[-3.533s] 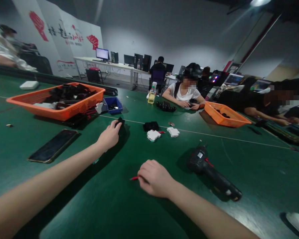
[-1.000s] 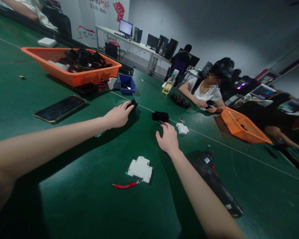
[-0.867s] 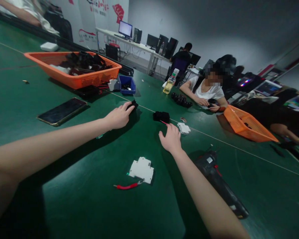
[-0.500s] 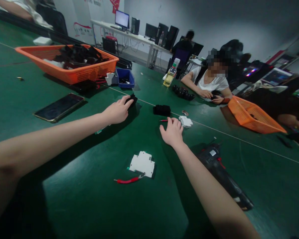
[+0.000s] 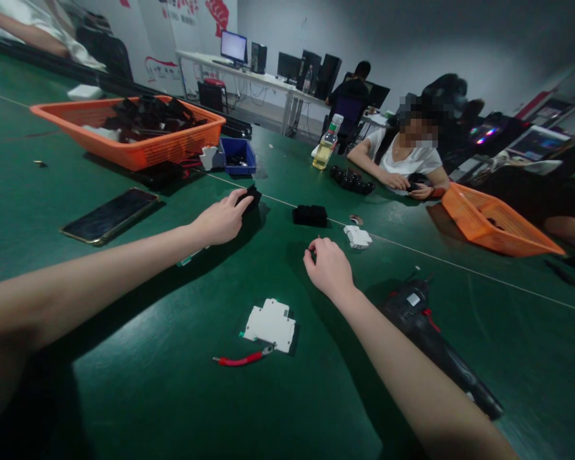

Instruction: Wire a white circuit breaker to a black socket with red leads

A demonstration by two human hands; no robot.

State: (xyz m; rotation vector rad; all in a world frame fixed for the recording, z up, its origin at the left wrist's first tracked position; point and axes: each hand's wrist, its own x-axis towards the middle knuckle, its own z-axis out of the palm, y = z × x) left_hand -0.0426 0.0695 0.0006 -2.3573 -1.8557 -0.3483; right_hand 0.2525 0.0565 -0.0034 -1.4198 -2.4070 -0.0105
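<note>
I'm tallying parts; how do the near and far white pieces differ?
The near white piece has a red wire by its edge; the far white piece shows none. The near one looks larger in view; the far one, past the right hand, looks smaller. Both have stepped outlines.

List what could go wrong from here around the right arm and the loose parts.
The right forearm lies close beside the power driver, so an outward sweep might knock it.
The red wire lies loose at the corner of the white casing and could get brushed away.
The right hand seems to pinch something small, mostly hidden; it might slip.
</note>
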